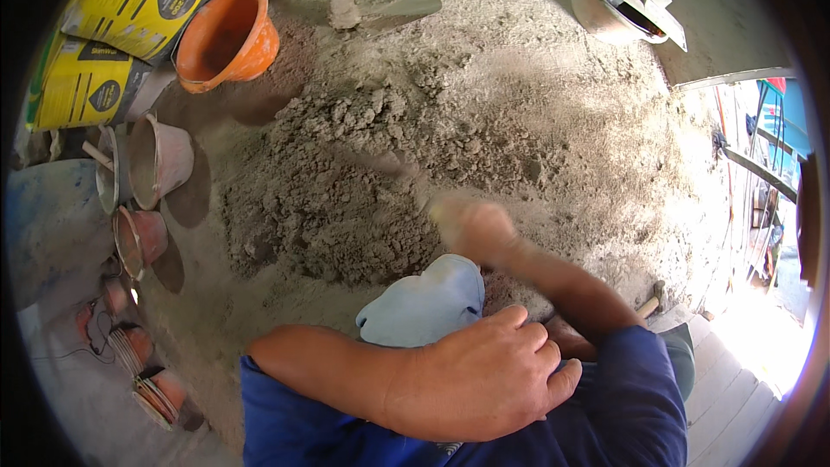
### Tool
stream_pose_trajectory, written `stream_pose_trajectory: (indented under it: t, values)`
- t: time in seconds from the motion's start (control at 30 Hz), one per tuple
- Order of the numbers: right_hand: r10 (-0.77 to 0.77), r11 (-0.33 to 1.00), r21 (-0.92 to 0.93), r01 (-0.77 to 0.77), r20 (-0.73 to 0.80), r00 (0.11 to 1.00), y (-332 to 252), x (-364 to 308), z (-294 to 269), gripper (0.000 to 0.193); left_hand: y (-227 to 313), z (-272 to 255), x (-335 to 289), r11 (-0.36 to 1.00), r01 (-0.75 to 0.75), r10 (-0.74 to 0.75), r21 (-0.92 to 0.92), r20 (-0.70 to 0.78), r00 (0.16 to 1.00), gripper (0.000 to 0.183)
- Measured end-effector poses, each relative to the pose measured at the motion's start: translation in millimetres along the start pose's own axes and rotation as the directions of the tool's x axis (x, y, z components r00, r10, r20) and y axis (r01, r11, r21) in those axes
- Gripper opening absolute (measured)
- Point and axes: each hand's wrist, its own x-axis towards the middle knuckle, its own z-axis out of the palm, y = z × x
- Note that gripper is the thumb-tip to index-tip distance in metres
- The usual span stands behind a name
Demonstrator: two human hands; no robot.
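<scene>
My right hand (477, 227), smeared by motion, reaches out over a heap of crumbly grey mortar mix (320, 199). Its fingers are closed round what looks like the handle of a trowel, whose blurred blade (385, 163) points to the far left over the heap. My left forearm crosses in front of my body. The left hand (506, 372) lies by my lap, fingers curled in loosely; nothing shows in it, though its palm is hidden. Just beyond that wrist is a pale blue cloth-covered shape (424, 303), apparently my knee, at the heap's near edge.
At the far left stand yellow-and-black bags (143, 4) and an orange bucket (255, 35). Smaller dusty buckets (173, 160) and stacked pots (130, 348) line the left side. A shovel (398, 2) lies at the back. A white bucket (601, 17) holding tools stands far right; a hammer (653, 301) lies nearer.
</scene>
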Motion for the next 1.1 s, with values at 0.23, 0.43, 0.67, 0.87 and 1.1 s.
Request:
stream_pose_trajectory:
  t: [0.23, 0.43, 0.67, 0.87, 1.1]
  values:
    - [0.606, 0.329, 0.852, -0.406, 0.139, 0.783, 157, 42, -73, 0.021, 4, -9, -5, 0.993, 0.056, -0.05, -0.106, 0.059, 0.997, 0.054]
    - [0.262, 0.647, 0.708, -0.283, 0.142, 0.955, 132, 79, -45, 0.013, 0, -8, -2, 0.992, 0.044, -0.038, -0.118, 0.05, 0.998, 0.054]
    - [0.195, 0.955, 0.191, -0.226, 0.168, 0.966, 0, 47, -24, 0.02, -10, -14, 8, 0.992, 0.04, -0.03, -0.118, 0.089, 0.996, 0.055]
    - [0.201, 0.979, -0.028, -0.204, 0.333, 0.921, 72, -28, -42, 0.029, -18, -12, 8, 0.993, 0.004, 0.006, -0.119, 0.083, 0.997, 0.052]
    - [0.797, 0.201, 0.777, -0.597, 0.225, 0.56, 195, -144, -28, 0.032, -22, -11, 10, 0.986, -0.007, 0.021, -0.165, 0.084, 0.996, 0.049]
